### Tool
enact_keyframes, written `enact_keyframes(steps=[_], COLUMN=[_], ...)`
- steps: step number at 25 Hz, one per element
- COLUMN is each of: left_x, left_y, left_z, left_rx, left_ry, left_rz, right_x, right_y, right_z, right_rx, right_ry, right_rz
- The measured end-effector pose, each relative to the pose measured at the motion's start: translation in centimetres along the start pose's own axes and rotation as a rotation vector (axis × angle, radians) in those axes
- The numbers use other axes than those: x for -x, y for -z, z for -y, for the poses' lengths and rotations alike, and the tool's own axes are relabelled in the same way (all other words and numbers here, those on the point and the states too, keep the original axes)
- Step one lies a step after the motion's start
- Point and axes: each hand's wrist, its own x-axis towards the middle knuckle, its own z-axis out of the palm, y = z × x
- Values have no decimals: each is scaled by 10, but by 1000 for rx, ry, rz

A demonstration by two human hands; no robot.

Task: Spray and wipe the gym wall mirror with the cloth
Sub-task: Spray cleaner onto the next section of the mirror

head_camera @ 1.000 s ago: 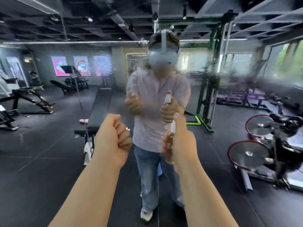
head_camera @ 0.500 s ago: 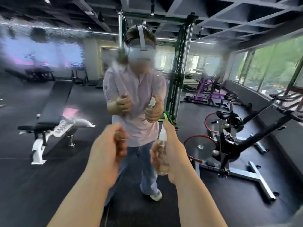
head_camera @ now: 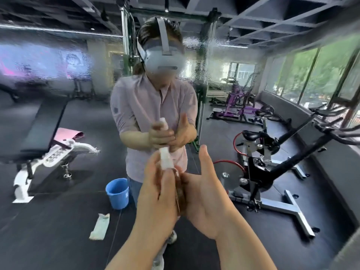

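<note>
Mirror sprayed up top, wiping not begun. Left hand grips bottle, right hand spread beside; cloth on floor, left.

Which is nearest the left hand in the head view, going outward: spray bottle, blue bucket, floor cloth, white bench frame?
1. Spray bottle, gripped by the left hand.
2. Blue bucket, just left of it.
3. Floor cloth, lower left.
4. White bench frame, far left.
</note>
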Motion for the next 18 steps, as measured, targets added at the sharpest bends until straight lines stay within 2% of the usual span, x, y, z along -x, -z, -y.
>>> enact_keyframes(steps=[1, 3, 6, 8, 11, 14, 16, 18], left_x=[-3, -6, -15, -26, -31, -19, -21, -13], left_y=[-7, -23, -48, -60, -93, -139, -153, -213], left_z=[3, 2, 1, -2, 4, 3, 7, 9], left_rx=[43, 65, 148, 175, -5, 55, 108, 85], left_ry=[6, 25, -4, -30, -108, -169, -164, -150], left_rz=[-66, -95, -113, -138, -141, -190, -153, -91], right_x=[-2, -4, -17, -19, -15, -5, 3, 21], right_y=[4, 15, 57, 81, 101, 120, 124, 179], right_z=[2, 4, 15, 27, 38, 40, 41, 58], right_rx=[10, 62, 227, 222, 288, 436, 507, 551], right_ry=[25, 26, 157, 177, 47, 1, 114, 304], right_rz=[-1, -62, -393, -480, -410, -333, -335, -416])
